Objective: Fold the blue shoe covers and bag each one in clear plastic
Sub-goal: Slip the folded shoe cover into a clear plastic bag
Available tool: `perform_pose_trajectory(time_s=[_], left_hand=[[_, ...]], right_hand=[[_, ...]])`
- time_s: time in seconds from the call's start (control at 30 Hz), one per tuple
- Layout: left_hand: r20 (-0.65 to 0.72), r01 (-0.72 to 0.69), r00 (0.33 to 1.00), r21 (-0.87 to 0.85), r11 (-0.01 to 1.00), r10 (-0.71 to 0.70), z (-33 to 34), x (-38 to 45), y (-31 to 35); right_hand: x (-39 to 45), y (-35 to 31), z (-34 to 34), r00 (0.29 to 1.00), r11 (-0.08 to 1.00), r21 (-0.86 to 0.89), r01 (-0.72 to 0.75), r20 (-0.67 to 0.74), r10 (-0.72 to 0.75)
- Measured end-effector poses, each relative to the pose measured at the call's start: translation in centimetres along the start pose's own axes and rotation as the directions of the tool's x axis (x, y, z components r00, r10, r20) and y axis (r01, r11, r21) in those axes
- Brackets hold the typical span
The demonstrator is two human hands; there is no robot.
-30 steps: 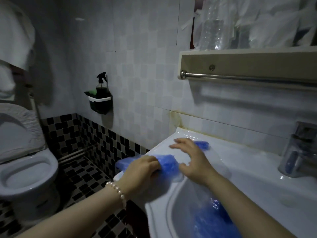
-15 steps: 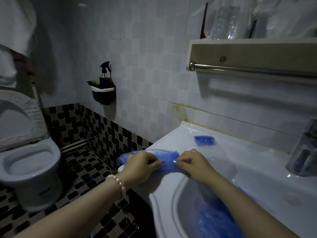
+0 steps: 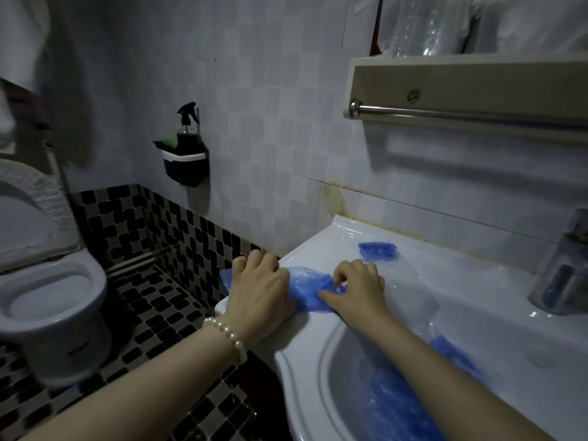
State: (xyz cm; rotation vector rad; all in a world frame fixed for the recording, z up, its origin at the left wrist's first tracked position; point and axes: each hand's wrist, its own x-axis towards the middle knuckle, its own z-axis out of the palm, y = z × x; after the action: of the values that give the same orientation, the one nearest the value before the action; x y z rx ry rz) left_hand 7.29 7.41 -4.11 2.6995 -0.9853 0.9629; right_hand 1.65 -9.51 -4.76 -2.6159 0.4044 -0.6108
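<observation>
Both hands have drawn closer together along the blue strip than a moment ago, when the right hand lay flat farther back toward the wall. The white washbasin (image 3: 318, 351) fills the lower right of the frame, and its flat rim serves as the work surface. In the bowl at the bottom right lies a heap of blue shoe covers (image 3: 397, 405) under clear plastic. A clear plastic bag (image 3: 410, 281) lies on the rim right of centre, with a small folded blue packet (image 3: 378, 251) at its far end.

At frame centre, the shoe cover being folded (image 3: 307, 289) lies with its long axis running left to right along the rim's near edge. The left hand (image 3: 259, 294) presses its left end down, fingers curled over it. The right hand (image 3: 358, 289) pinches the right end between thumb and curled fingers (image 3: 340, 276). That end is the one nearest the bag, so the right hand seems best placed to roll or fold leftward.
</observation>
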Motion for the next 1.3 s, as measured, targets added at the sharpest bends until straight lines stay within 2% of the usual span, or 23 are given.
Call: perform_pose_trajectory(time_s=[0.07,0.13,0.17,0.2,0.23,0.27,0.5,0.57,0.63,0.77,0.83,0.9,0.97,1.07,1.13,1.2,1.23,1.3], left_hand=[[-0.120,-0.142,0.984,-0.065,0.988,0.134,0.6,0.3,-0.3],[-0.073,-0.205,0.979,-0.254,0.945,0.192,1.2,1.0,-0.6],[0.022,-0.146,0.985,-0.411,0.900,0.170,1.2,1.2,-0.9],[0.145,-0.029,0.980,-0.566,0.824,0.134,1.3,1.3,-1.2],[0.266,0.099,0.958,-0.663,0.742,0.110,1.2,1.4,-1.5],[0.329,0.183,0.940,-0.715,0.675,0.093,1.3,1.4,-1.8],[0.356,0.338,0.932,-0.787,0.517,-0.069,1.7,1.5,-1.6],[0.363,0.333,0.930,-0.761,0.557,-0.060,1.7,1.6,-1.6],[0.349,0.298,0.936,-0.727,0.618,-0.041,1.5,1.5,-1.7],[0.225,0.208,0.972,-0.706,0.677,-0.064,1.2,1.1,-1.8],[0.168,0.117,0.986,-0.667,0.736,-0.005,1.2,0.8,-1.8],[0.088,-0.035,0.990,-0.615,0.788,0.113,1.4,0.7,-1.7],[0.046,-0.139,0.978,-0.586,0.799,0.204,1.7,0.6,-1.7],[0.006,-0.183,0.974,-0.569,0.802,0.226,2.1,0.5,-1.6],[0.025,-0.165,0.976,-0.563,0.810,0.216,2.1,0.5,-1.5],[0.032,-0.168,0.975,-0.548,0.819,0.221,2.1,0.6,-1.5],[0.033,-0.172,0.973,-0.550,0.817,0.227,2.1,0.5,-1.5],[0.023,-0.194,0.969,-0.552,0.811,0.247,1.6,0.4,-1.5]], right_hand=[[0.2,0.6,0.3,0.995,0.989,0.114,0.098,-0.031,-0.095],[0.5,1.0,0.5,0.990,0.971,0.211,0.112,0.057,-0.126],[0.6,1.0,0.5,0.985,0.961,0.265,0.076,0.130,-0.114],[0.9,1.0,0.5,0.976,0.951,0.308,0.026,0.197,-0.090],[1.1,1.0,0.5,0.967,0.943,0.333,-0.014,0.243,-0.072],[1.5,0.9,0.3,0.961,0.940,0.338,-0.040,0.272,-0.057],[2.7,-0.1,-1.1,0.904,0.910,0.372,-0.184,0.426,0.008],[2.6,-0.4,-1.2,0.902,0.883,0.412,-0.224,0.430,0.028],[2.6,-0.4,-0.8,0.925,0.871,0.436,-0.227,0.376,0.053],[2.5,-0.1,0.3,0.956,0.856,0.463,-0.229,0.272,0.109],[2.2,0.0,0.5,0.968,0.860,0.464,-0.213,0.223,0.119],[2.0,0.0,0.6,0.982,0.862,0.480,-0.166,0.163,0.098],[1.8,0.1,0.8,0.989,0.860,0.491,-0.142,0.113,0.099],[1.7,0.2,1.0,0.994,0.888,0.449,-0.099,0.079,0.071],[1.6,0.5,0.3,0.992,0.921,0.388,-0.039,0.129,-0.012],[1.8,1.2,-0.9,0.958,0.926,0.376,-0.021,0.272,-0.088],[1.8,1.5,-1.6,0.929,0.918,0.394,-0.054,0.356,-0.098],[1.9,2.0,-2.4,0.912,0.935,0.349,-0.061,0.401,-0.090]])
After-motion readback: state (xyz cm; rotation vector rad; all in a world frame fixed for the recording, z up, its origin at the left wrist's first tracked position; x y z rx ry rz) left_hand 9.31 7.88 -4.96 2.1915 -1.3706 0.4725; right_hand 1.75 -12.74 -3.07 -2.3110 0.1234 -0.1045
